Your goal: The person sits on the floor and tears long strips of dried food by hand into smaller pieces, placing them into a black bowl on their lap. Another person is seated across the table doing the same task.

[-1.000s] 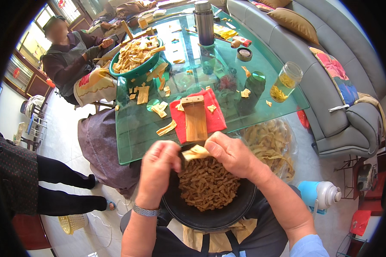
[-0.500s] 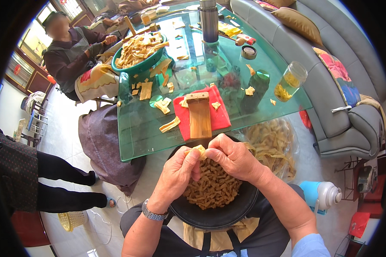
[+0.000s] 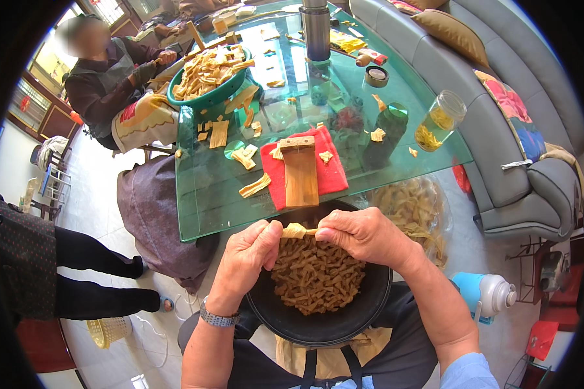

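My left hand [image 3: 252, 253] and my right hand [image 3: 360, 236] both grip a pale yellow dried strip [image 3: 297, 230], which has a bunched knot between them and lies roughly level. Below them, between my legs, a black basin [image 3: 376, 305] holds a heap of short brown pieces [image 3: 315, 279]. Just beyond my hands a wooden block tool [image 3: 300, 178] sits on a red cloth [image 3: 272, 188] at the near edge of the glass table, with a few scraps around it.
A teal basin of strips [image 3: 201, 97], a steel thermos [image 3: 316, 45] and a glass jar [image 3: 438, 123] stand on the table [image 3: 383, 168]. A co-worker [image 3: 110, 97] sits at left; another person's legs [image 3: 97, 259] stand nearby. A grey sofa [image 3: 474, 78] curves along the right.
Both hands first came together over the strip, then drew apart sideways. The knot now shows between them, with the strip straighter.
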`<state>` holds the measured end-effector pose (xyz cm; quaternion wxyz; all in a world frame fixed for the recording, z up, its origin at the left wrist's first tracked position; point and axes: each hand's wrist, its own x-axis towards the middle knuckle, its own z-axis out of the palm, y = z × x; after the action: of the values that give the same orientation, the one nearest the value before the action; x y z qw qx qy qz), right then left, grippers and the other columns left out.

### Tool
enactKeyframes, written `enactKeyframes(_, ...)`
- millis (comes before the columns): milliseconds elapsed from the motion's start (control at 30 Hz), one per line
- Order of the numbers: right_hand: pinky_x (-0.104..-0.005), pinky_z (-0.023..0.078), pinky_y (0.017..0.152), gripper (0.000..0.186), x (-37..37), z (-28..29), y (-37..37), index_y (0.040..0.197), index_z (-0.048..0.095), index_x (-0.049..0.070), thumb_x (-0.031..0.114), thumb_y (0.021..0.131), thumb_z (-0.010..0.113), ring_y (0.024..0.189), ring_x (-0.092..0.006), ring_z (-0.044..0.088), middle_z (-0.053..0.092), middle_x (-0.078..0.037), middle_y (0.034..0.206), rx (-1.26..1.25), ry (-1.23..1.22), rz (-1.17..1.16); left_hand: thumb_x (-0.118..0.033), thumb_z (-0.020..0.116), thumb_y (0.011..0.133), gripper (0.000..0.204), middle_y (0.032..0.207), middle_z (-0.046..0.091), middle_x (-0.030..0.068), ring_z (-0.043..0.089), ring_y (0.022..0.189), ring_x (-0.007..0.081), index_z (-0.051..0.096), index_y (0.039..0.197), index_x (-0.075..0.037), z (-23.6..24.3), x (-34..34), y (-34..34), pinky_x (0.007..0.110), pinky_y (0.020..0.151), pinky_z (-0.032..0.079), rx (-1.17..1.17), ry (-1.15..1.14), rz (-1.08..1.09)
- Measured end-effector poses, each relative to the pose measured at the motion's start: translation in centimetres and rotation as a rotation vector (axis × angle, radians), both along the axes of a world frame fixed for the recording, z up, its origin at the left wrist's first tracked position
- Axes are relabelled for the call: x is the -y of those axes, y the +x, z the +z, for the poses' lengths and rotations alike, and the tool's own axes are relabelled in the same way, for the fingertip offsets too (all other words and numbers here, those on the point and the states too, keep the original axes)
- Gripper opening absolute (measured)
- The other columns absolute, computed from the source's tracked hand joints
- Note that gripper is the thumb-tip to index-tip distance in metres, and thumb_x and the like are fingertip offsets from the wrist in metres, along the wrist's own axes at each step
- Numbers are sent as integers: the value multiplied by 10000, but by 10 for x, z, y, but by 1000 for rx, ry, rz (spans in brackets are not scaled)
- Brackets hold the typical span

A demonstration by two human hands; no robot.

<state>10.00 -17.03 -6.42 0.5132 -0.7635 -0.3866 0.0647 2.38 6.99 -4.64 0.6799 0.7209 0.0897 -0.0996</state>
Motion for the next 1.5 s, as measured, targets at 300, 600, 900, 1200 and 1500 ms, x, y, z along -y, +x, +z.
enactKeyframes(300, -390, 521, 578, 147, -13, -7, -11, 949, 641, 91, 217, 961, 715, 661, -282, 659, 622, -81, 729, 349, -22, -44, -269, 610, 1071, 272, 923, 674, 46, 663, 817, 128, 627, 1182, -22, 0, 4, 6, 256, 775, 537, 5, -173, -12)
enactKeyframes(600, -391, 497, 521, 250, -12, -18, -16, 855, 526, 97, 240, 987, 682, 629, -271, 654, 567, -76, 672, 414, -98, -20, -170, 680, 1027, 139, 851, 639, -3, 548, 708, 68, 662, 995, -36, -13, 11, 0, 224, 661, 468, -73, -163, -76)
enactKeyframes(900, -387, 541, 588, 158, -7, -15, -7, 977, 631, 58, 111, 898, 758, 690, -268, 667, 626, -86, 774, 425, -78, -104, -184, 676, 1035, 144, 831, 604, -47, 523, 733, 42, 672, 1053, -42, -10, 6, 10, 210, 687, 453, 16, -132, -44)
enactKeyframes(1200, -404, 564, 726, 211, -14, -25, 46, 1121, 717, 50, 77, 914, 686, 820, -292, 678, 681, -111, 876, 571, -198, -362, -119, 687, 1017, 209, 975, 678, -19, 586, 892, 55, 707, 1182, 8, -21, 6, 68, 217, 825, 494, 247, 233, 83)
enactKeyframes(1500, -412, 550, 753, 88, -17, -50, 52, 970, 728, 82, 103, 895, 687, 829, -283, 669, 700, -71, 882, 480, -434, -396, -108, 739, 961, 128, 824, 668, 40, 600, 750, 87, 737, 1031, -2, -57, 0, 81, 254, 676, 501, 460, 729, 115)
